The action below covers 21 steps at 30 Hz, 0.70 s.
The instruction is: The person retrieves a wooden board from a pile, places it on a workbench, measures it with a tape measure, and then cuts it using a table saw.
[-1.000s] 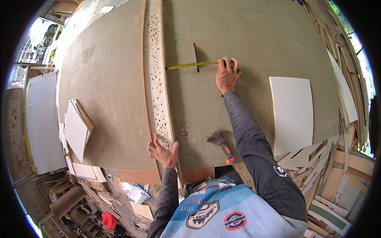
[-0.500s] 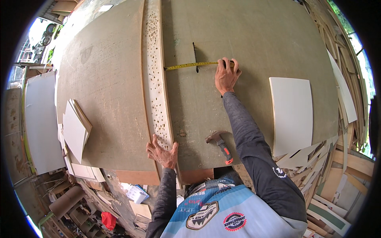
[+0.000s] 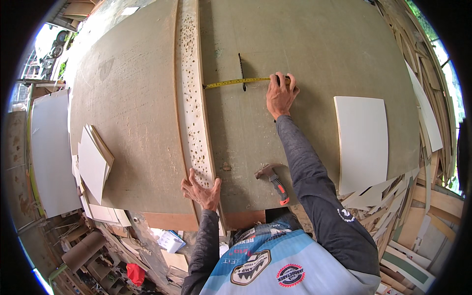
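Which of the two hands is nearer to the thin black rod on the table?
The right hand: it holds the yellow tape measure, just right of the thin black rod. The left hand is farther, lower in the picture, on the spotted white strip.

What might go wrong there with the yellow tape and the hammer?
Only the right hand holds the yellow tape, so its other end, at the edge of the holey white board, might slip. The hammer lies near the edge of the table, beside the right sleeve, so a bump might knock it off.
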Motion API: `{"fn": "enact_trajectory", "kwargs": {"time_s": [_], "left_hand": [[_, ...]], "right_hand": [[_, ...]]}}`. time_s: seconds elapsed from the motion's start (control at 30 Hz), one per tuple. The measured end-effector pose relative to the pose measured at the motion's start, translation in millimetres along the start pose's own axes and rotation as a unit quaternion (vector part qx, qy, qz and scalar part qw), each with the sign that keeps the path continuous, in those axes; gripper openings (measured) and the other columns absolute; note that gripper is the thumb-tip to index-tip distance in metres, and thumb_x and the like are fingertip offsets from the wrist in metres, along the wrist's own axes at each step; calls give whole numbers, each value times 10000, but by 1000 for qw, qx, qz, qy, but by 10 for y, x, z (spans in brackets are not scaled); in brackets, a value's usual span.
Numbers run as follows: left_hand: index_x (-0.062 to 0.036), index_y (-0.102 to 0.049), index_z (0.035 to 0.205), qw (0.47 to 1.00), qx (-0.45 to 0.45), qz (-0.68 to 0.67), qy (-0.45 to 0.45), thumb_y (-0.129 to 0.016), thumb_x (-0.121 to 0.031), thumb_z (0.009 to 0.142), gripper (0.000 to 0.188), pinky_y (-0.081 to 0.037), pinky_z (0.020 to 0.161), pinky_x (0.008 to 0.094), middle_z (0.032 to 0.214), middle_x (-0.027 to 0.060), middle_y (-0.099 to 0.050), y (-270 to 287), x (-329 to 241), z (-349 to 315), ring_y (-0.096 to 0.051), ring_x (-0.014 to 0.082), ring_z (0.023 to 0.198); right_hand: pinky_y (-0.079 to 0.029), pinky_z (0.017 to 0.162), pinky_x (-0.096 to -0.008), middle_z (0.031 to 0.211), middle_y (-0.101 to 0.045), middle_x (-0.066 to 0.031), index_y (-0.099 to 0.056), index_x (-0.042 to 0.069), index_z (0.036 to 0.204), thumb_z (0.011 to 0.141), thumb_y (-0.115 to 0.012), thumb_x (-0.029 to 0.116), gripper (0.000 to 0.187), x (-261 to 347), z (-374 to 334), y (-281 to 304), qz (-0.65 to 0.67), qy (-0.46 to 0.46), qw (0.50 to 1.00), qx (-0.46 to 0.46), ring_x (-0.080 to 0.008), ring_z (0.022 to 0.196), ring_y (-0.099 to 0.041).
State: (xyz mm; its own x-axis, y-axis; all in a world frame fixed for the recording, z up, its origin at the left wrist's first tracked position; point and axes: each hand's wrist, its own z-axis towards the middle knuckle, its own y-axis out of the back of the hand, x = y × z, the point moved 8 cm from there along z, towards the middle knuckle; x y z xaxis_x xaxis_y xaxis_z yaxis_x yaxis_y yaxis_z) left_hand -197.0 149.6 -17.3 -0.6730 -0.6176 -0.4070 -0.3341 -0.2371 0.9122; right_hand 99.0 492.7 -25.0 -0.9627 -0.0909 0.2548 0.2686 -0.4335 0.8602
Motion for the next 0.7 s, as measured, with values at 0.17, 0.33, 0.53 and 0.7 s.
{"fn": "enact_trajectory", "kwargs": {"time_s": [0.17,0.33,0.53,0.7], "left_hand": [[-229,-476,1492,1000,-3,-9,-2,-901,-381,594,1004,-236,1100,735,1379,194,-398,-11,18,1,-339,446,1380],[-226,-490,1478,1000,-18,-19,-12,-905,-363,589,991,-238,1099,735,1357,183,-412,16,-8,2,-352,439,1368],[-220,-496,1468,1000,-15,-9,-2,-906,-360,587,982,-233,1100,736,1354,180,-414,20,-24,6,-355,435,1365],[-219,-495,1466,1000,-22,-8,-2,-905,-366,583,984,-225,1103,740,1350,178,-413,16,-16,1,-350,437,1369]], "right_hand": [[-412,929,-613,1314,-572,11,-646,172,1126,973,-633,184,154,11,2,11,1,3,1000,-9,-354,1342,-428],[-414,922,-610,1298,-572,18,-647,174,1115,972,-632,188,144,17,3,22,-2,6,1000,-16,-347,1334,-434],[-411,938,-620,1306,-563,22,-645,174,1128,980,-629,198,151,4,2,-6,1,-1,1000,-1,-342,1347,-421],[-408,958,-632,1306,-560,13,-642,171,1147,992,-619,200,159,1,-4,-27,1,-3,1000,10,-341,1357,-410]]}}
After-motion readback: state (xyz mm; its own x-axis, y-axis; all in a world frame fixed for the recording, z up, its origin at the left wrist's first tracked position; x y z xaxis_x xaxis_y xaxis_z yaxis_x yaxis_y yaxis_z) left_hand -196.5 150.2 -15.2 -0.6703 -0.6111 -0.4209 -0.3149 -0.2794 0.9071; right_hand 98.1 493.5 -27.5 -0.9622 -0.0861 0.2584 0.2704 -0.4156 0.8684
